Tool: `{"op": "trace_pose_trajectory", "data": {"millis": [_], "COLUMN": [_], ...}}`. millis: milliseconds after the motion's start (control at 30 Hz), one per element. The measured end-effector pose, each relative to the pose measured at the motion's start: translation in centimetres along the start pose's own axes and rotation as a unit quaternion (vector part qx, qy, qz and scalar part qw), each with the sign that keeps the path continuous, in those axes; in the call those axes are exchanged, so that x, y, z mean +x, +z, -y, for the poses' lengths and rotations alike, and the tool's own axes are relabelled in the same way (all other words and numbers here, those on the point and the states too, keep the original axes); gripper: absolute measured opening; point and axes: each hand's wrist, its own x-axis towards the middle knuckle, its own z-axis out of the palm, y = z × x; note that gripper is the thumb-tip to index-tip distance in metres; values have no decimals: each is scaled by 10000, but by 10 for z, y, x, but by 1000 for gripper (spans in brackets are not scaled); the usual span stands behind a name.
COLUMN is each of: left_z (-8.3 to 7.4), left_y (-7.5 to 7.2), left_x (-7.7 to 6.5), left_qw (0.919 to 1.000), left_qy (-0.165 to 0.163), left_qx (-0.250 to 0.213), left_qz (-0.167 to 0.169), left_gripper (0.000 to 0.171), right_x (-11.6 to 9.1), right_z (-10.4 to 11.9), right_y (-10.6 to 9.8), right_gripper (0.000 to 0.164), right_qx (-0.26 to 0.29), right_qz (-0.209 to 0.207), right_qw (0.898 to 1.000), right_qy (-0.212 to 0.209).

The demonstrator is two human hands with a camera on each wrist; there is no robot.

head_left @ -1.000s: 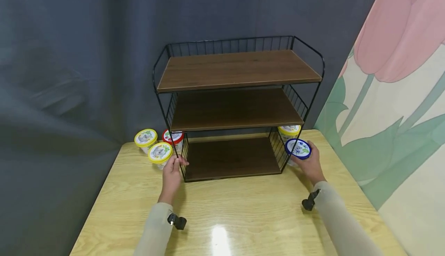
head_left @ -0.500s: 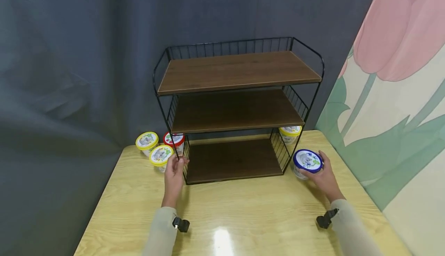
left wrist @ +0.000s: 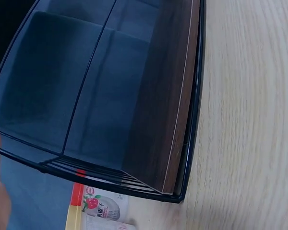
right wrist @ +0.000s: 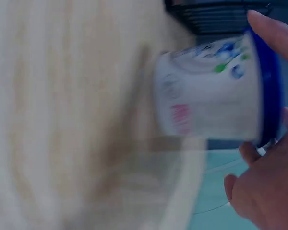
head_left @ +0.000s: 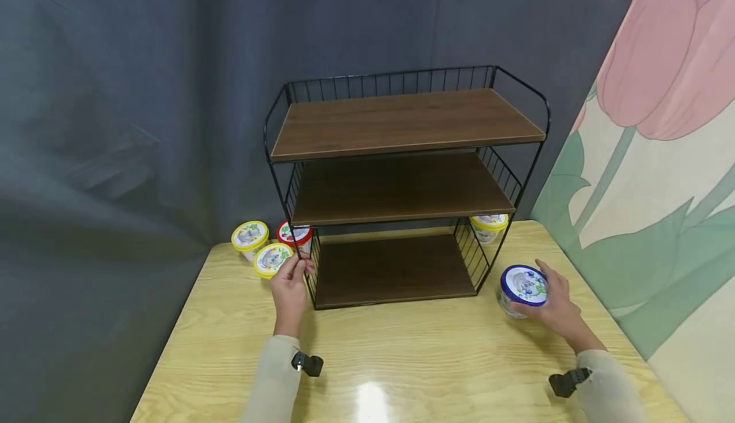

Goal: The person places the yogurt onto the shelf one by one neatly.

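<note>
Right hand [head_left: 556, 311] grips a round, blue-lidded white tub [head_left: 524, 286] near the wooden desk [head_left: 430, 346]'s right edge; left hand [head_left: 290, 293] pinches a black-framed brown rack [head_left: 408, 123]!

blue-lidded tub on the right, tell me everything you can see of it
The blue-lidded tub is round, narrowing toward its base, with a whitish body that looks like plastic or coated card. Blue-and-green artwork and a pink mark show on its side; the right wrist view is too blurred to read. The blue-rimmed lid is on, its pale top printed. It is roughly upright, right of the rack and apart from it. The right hand grips it around the lid; whether its base touches the table is unclear.
</note>
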Motion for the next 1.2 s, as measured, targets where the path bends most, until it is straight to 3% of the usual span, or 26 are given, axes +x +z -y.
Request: {"op": "trace_pose_trajectory", "data": {"millis": [100,267,467,733,1000,1200], "left_z": [-2,-1,6,1,4,6], "left_y": [0,-5,-10,-2,0,-1], "left_x": [0,-3,-9,0,2,-3], "left_qw": [10000,9998,9998,9991,9990,9992], "left_qy": [45,60,-93,-286,-269,-327], "left_qx": [-25,39,-57,-273,-335,-226], "left_qz": [69,188,141,182,87,3], "left_gripper": [15,14,14,19,22,22], "right_x": [1,-3,-12,-13,-20,-27], "right_z": [7,6,2,7,13,12], "right_y": [-3,5,13,13,15,25], "right_gripper": [118,116,119,122,125,123], "right_qx": [-175,323,543,782,945,1059], "right_qz": [7,-199,-252,-481,-259,-514], "right_qw": [9997,9991,9980,9952,9923,9887], "right_qy": [-151,-166,184,335,764,933]}}
